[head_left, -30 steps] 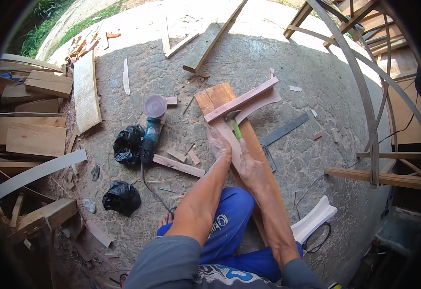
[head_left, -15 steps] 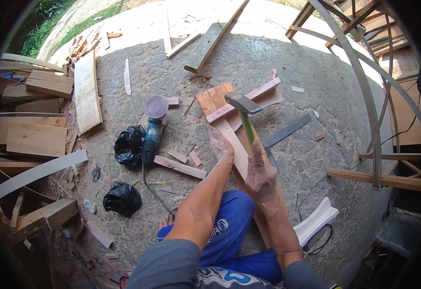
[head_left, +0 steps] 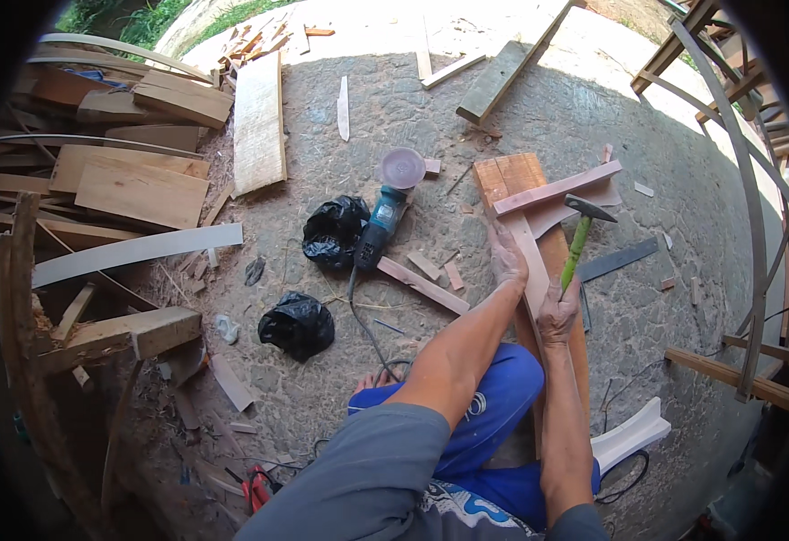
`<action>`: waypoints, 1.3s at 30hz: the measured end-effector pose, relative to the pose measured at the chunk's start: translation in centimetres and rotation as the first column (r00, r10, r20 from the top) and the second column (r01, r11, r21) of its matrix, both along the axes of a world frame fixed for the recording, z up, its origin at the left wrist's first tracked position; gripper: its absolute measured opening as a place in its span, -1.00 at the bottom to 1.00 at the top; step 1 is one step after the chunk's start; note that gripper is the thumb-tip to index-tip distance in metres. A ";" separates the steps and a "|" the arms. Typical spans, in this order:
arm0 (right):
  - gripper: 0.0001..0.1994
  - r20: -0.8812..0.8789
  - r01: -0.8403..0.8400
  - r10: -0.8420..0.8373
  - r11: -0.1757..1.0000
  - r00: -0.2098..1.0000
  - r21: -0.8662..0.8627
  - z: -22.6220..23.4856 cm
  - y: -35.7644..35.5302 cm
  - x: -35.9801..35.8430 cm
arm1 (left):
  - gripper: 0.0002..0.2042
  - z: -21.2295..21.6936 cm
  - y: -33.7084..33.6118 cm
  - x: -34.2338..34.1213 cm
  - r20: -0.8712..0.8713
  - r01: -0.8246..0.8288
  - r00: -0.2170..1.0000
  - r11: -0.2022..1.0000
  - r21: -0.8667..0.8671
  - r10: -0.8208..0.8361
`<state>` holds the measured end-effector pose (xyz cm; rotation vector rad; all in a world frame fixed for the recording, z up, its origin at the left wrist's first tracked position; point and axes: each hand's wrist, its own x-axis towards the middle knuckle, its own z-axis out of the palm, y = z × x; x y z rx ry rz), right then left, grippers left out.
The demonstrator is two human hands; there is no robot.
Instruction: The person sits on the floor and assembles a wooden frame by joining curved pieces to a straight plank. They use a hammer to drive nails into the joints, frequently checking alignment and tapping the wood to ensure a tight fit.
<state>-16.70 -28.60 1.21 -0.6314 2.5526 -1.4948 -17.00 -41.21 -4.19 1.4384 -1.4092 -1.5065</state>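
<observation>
My right hand (head_left: 557, 311) is wrapped round the green handle of a hammer (head_left: 577, 248). Its dark metal head is just on the near side of a pinkish wooden crosspiece (head_left: 558, 187); whether they touch I cannot tell. With my left hand (head_left: 508, 257) I grip the edge of a pale, narrow board (head_left: 533, 261), which meets the crosspiece at its far end. A second, curved-edged piece shows under the crosspiece's right half. These parts lie on a thick orange-brown plank (head_left: 577, 352) that runs back toward my lap, beside my bent knee in blue trousers.
An angle grinder (head_left: 383, 216) with a round disc lies left of the plank, its cord trailing toward my foot. Beside it are two black plastic bags (head_left: 297, 326). Stacked lumber (head_left: 142, 189) fills the left; curved wooden frames (head_left: 751, 270) stand right. A dark flat strip (head_left: 622, 258) lies nearby.
The view has swung left, so everything sits further right in the picture. The hammer has come down, its head now lower and closer to the crosspiece. My left hand keeps its grip.
</observation>
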 end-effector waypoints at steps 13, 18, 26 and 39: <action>-0.51 0.127 0.123 -0.121 0.992 0.985 -0.014 -2.9 1.1 -1.9 | -0.74 3.7 -12.2 18.7 -0.008 0.057 0.998 0.955 -0.291 -0.062; -0.51 0.212 0.107 -0.101 0.994 0.972 -0.018 -0.6 0.2 -0.5 | -0.76 1.7 -26.9 29.2 0.502 0.086 0.859 0.941 -0.329 0.097; -0.56 0.126 0.180 -0.171 0.982 0.977 -0.060 -1.7 0.6 -1.0 | -0.71 -1.5 -28.9 27.6 0.967 0.601 0.223 0.799 -0.035 -0.125; -0.56 0.109 0.175 -0.163 0.978 0.981 -0.111 -0.1 -0.5 -0.2 | -0.77 1.5 -28.4 29.2 0.875 0.569 0.473 0.793 -0.218 -0.099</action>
